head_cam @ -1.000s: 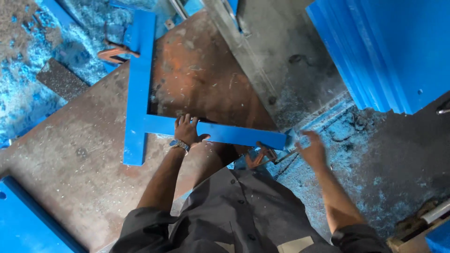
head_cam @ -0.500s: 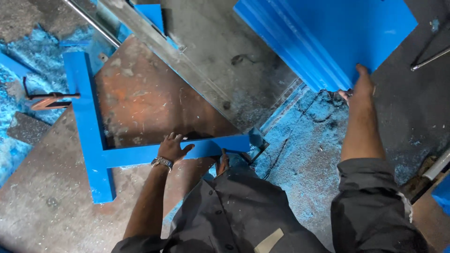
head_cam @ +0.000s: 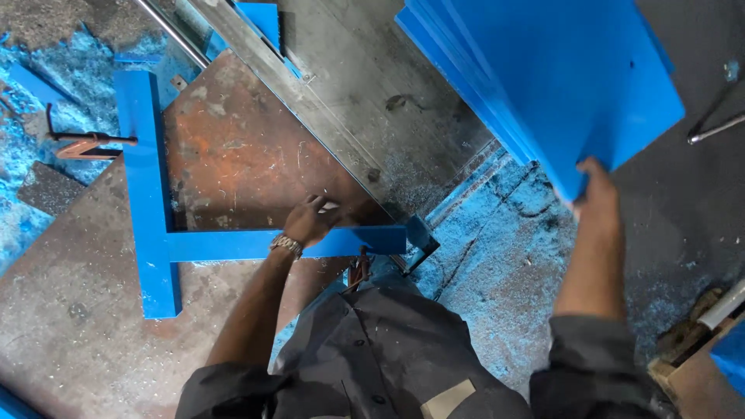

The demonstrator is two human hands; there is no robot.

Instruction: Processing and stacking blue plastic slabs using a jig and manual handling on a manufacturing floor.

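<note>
Gripping the lower edge of a stack of blue panels at upper right of the frame, right hand with fingers wrapped under the corner. Pressing flat on the blue crossbar of a T-shaped guide at centre left, left hand, fingers spread and holding nothing. Likely stiff, smooth, fairly heavy panels, perhaps 4 or 5; best held along an edge, near a corner. Resting on a rusty steel table.
</note>
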